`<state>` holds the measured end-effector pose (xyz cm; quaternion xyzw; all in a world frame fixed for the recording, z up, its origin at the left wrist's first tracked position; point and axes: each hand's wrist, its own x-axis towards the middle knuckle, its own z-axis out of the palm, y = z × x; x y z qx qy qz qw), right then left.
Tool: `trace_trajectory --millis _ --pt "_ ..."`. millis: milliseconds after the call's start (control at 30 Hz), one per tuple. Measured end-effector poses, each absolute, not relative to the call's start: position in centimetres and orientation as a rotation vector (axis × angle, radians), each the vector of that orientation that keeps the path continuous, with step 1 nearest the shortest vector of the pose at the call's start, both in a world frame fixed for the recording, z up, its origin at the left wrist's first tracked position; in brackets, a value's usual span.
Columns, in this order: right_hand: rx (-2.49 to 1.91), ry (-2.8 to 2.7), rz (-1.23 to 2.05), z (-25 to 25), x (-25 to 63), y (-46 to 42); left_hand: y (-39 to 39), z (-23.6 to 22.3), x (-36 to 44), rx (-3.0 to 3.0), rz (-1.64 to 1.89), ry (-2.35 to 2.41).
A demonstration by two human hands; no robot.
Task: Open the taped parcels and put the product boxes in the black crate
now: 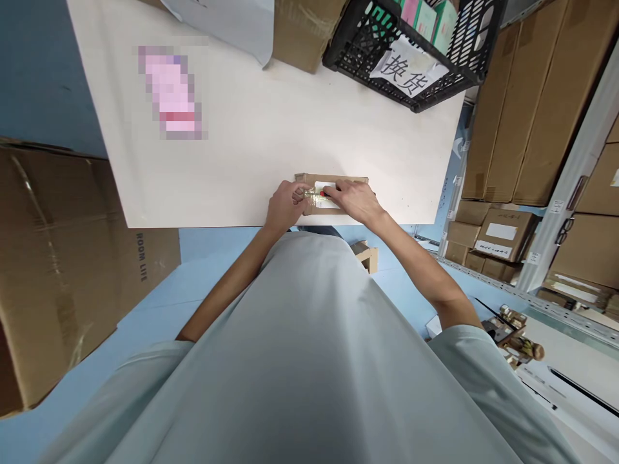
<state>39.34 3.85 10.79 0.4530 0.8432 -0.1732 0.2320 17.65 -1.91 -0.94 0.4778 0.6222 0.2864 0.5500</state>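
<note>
A small cardboard box point(333, 179) with a white label and shiny clear tape lies at the near edge of the white table. My left hand point(286, 203) grips its left end, fingers curled over the corner and the tape. My right hand point(355, 198) is closed over the right part of the box. From its fingertips a thin, small tool with a red part point(322, 193), which looks like a box cutter, points left along the taped top. Most of the tool is hidden under my fingers.
A black plastic crate point(411, 106) with small boxes and a paper sign stands at the table's far right, beside a carton point(302, 38) and a grey-white sheet point(232, 29). A blurred pink item point(169, 90) lies far left. Large cartons point(58, 270) stand left; loaded shelves point(556, 193) stand right.
</note>
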Motion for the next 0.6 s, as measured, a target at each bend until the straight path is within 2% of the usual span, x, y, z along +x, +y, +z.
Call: trace_trajectory --millis 367,600 --pt "0.887 2.223 -0.384 14.1 36.4 5.3 -1.8 -1.4 17.7 1.199 0.641 1.528" --pt "0.880 2.231 -0.405 13.3 38.3 5.6 -2.0 -1.0 18.0 1.173 0.683 1.607"
